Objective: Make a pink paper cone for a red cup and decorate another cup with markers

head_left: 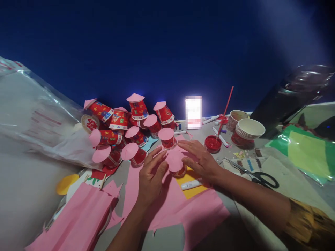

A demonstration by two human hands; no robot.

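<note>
A pink paper disc (pixel 175 162) lies over the top of a small paper cup (pixel 180 172) directly in front of me. My left hand (pixel 151 174) is at its left side, fingers stretched out and slightly apart, thumb near the disc's edge. On the other side, my right hand (pixel 201 159) has its fingers extended and its thumb at the disc's right edge; whether it touches is hard to tell. Just beyond my fingertips stands a red paper cup (pixel 169 143) with a pink paper top (pixel 166 134). Neither hand grips anything.
Several upturned red cups with pink paper tops (pixel 134 97) are piled at back left. Pink paper sheets (pixel 206 216) and a white glue tube (pixel 192 184) lie in front. At right are scissors (pixel 258 176), a red paint pot (pixel 212 143) and stacked paper cups (pixel 248 130).
</note>
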